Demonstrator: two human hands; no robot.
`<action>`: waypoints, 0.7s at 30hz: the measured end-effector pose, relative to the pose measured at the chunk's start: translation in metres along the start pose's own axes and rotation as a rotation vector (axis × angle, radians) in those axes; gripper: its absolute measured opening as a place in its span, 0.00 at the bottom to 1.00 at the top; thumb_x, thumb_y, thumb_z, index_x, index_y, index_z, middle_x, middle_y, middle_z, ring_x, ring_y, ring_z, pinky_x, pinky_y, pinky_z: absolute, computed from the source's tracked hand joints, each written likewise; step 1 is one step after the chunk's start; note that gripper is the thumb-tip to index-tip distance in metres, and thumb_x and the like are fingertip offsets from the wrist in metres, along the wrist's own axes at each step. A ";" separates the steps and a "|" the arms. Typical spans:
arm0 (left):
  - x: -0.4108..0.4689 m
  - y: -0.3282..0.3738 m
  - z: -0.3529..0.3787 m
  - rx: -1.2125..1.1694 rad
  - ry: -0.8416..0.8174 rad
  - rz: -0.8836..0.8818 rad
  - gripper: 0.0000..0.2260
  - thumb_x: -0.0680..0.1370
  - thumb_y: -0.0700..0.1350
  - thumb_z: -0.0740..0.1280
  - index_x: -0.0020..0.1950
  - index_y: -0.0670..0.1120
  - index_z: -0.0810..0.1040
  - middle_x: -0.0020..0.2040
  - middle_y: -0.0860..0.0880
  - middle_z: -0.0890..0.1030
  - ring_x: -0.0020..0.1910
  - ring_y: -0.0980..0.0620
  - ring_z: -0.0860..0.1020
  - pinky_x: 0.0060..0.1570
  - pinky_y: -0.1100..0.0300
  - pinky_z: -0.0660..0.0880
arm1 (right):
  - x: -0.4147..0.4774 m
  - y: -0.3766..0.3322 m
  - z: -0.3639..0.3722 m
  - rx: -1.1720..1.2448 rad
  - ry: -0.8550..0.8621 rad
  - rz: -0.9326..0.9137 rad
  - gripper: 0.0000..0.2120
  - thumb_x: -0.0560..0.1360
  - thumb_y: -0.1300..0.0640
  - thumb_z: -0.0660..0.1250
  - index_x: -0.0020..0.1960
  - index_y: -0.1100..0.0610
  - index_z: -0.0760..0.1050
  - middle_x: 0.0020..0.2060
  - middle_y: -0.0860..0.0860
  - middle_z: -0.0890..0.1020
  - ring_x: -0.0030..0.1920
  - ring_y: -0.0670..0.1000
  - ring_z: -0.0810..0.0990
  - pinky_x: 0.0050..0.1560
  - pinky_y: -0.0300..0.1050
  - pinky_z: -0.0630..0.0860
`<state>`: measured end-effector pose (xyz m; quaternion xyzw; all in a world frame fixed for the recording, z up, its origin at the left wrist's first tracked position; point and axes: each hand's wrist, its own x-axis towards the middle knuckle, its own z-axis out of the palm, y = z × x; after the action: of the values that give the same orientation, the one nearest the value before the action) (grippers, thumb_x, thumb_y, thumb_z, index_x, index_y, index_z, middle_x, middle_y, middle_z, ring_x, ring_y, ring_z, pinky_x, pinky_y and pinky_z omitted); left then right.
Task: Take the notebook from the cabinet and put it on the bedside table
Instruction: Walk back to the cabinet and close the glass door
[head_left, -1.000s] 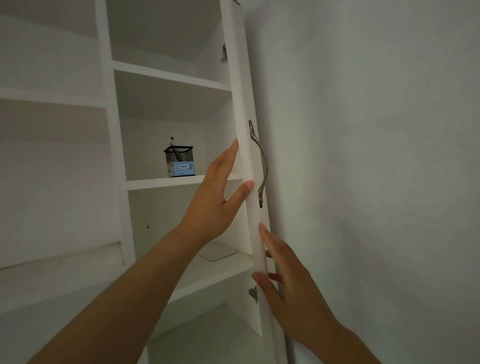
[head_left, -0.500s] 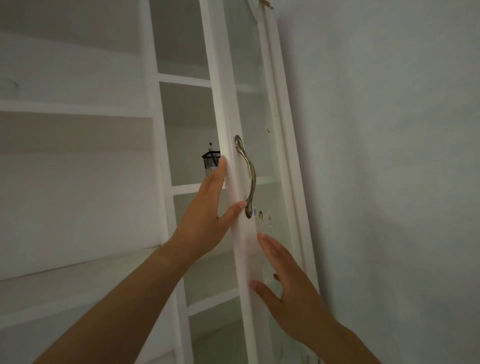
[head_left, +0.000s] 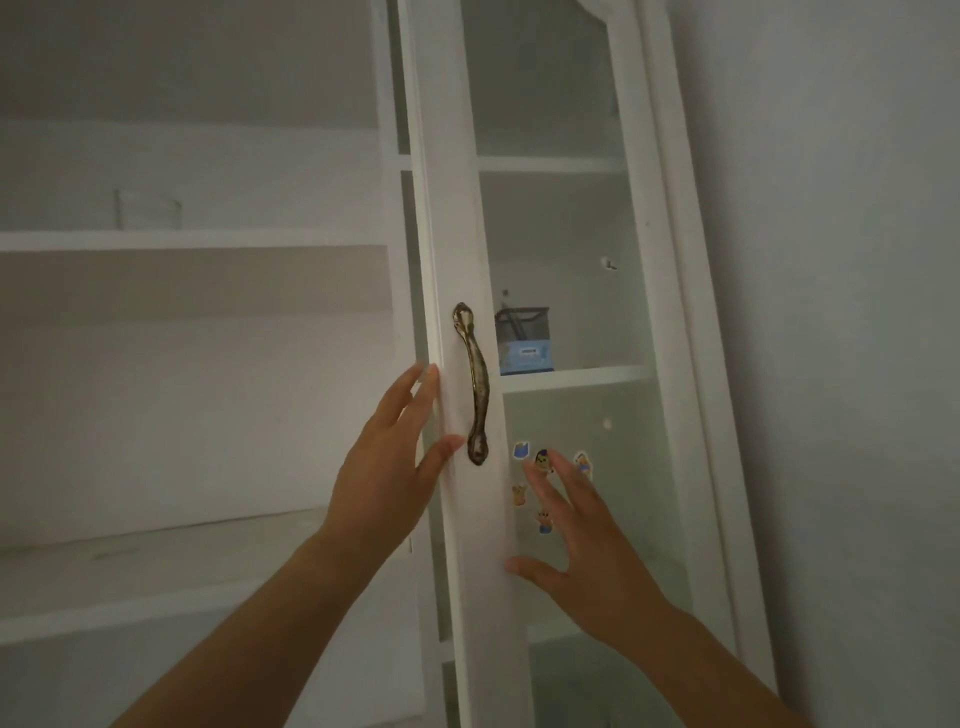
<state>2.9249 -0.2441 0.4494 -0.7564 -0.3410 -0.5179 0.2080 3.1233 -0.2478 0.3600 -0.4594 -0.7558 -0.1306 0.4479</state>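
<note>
At frame centre, both hands press flat and open on the door (head_left: 467, 260): left hand (head_left: 384, 483) at its edge, right hand (head_left: 582, 540) on the glass. Notebook not visible. Risk: fingers pinched if door swings.

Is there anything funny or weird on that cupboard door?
Yes: small cartoon stickers are stuck on the glass door just right of the brass handle, by the right hand. They look odd on a plain white cabinet. Nothing looks broken or spilled.
</note>
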 end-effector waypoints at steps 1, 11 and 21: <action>-0.001 -0.002 0.003 0.016 0.010 -0.014 0.30 0.75 0.55 0.60 0.74 0.51 0.53 0.75 0.52 0.58 0.71 0.53 0.61 0.62 0.60 0.61 | 0.005 0.005 0.003 -0.010 -0.007 -0.019 0.42 0.69 0.38 0.64 0.67 0.33 0.35 0.68 0.31 0.35 0.69 0.37 0.34 0.68 0.38 0.45; -0.009 -0.020 0.024 0.189 -0.031 -0.142 0.32 0.73 0.62 0.52 0.74 0.53 0.47 0.76 0.53 0.54 0.72 0.53 0.56 0.64 0.58 0.59 | 0.038 0.039 0.026 -0.171 0.011 -0.117 0.47 0.66 0.32 0.63 0.68 0.35 0.30 0.71 0.41 0.32 0.72 0.49 0.32 0.71 0.56 0.42; -0.060 -0.001 0.057 0.287 -0.080 -0.191 0.37 0.71 0.63 0.58 0.71 0.56 0.40 0.74 0.57 0.46 0.70 0.58 0.50 0.63 0.58 0.55 | 0.046 0.075 0.030 -0.126 -0.058 -0.201 0.51 0.67 0.40 0.69 0.67 0.35 0.29 0.70 0.37 0.29 0.68 0.41 0.26 0.70 0.55 0.42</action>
<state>2.9469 -0.2236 0.3720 -0.7031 -0.4898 -0.4509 0.2498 3.1592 -0.1624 0.3640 -0.4122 -0.8011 -0.2085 0.3807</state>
